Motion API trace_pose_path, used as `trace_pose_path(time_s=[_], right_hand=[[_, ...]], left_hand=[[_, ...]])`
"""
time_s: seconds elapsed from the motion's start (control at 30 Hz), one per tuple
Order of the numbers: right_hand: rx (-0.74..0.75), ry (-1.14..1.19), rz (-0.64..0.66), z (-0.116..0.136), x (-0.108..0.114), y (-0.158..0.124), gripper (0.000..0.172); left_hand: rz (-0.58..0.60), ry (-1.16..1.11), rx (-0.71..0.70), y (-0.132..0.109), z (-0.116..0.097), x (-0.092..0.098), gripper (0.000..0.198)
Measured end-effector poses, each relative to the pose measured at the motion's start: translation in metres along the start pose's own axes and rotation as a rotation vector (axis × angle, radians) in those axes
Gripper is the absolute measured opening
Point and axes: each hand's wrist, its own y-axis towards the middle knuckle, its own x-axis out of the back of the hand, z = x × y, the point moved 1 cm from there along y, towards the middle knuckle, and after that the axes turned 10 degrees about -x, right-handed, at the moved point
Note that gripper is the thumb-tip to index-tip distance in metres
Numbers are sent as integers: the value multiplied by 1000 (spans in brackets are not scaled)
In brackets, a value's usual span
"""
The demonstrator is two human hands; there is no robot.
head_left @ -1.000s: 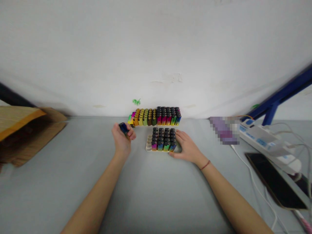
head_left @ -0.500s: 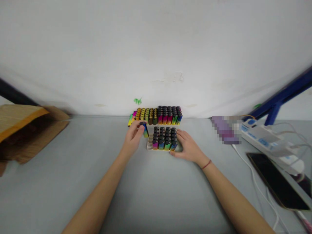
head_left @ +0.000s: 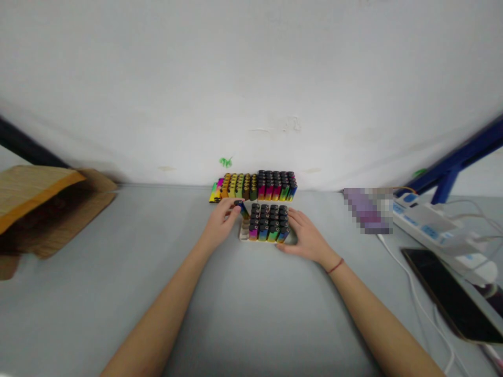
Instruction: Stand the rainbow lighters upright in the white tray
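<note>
Pinched between the thumb and fingers of my left hand (head_left: 223, 220) is a dark, blue-to-gold lighter (head_left: 242, 209), tilted above the left column of a white tray (head_left: 244, 236). Bare slots show in that column, partly hidden at the back by the lighter. The other columns hold upright lighters (head_left: 269, 222) with black tops and rainbow bodies. My right hand (head_left: 302, 235) grips the tray's right side, thumb at the front corner and fingers curled along the far side. Behind the tray stands a second block of black-topped lighters (head_left: 277, 185), beside yellow-topped lighters (head_left: 238, 186).
A pale wall (head_left: 251, 94) rises behind the grey table (head_left: 251, 303). At the left lies an open brown paper bag (head_left: 51, 193). To the right are a power strip (head_left: 444, 230) with plugs, a black phone (head_left: 451, 293), white cables and a blurred purple item (head_left: 367, 209).
My left hand has moved right with the lighter, bringing it over the tray's left column. My right hand keeps its place at the tray. The whole view has shifted slightly.
</note>
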Motion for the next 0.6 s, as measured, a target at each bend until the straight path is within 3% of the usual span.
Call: trace_pose_path(time_s=[0.2, 0.6], right_hand=[[11, -2, -1, 0, 0, 0, 77], [5, -8, 3, 1, 1, 0, 77]], left_hand=[[78, 78, -49, -2, 2, -1, 33], [27, 25, 13, -5, 2, -7, 33]])
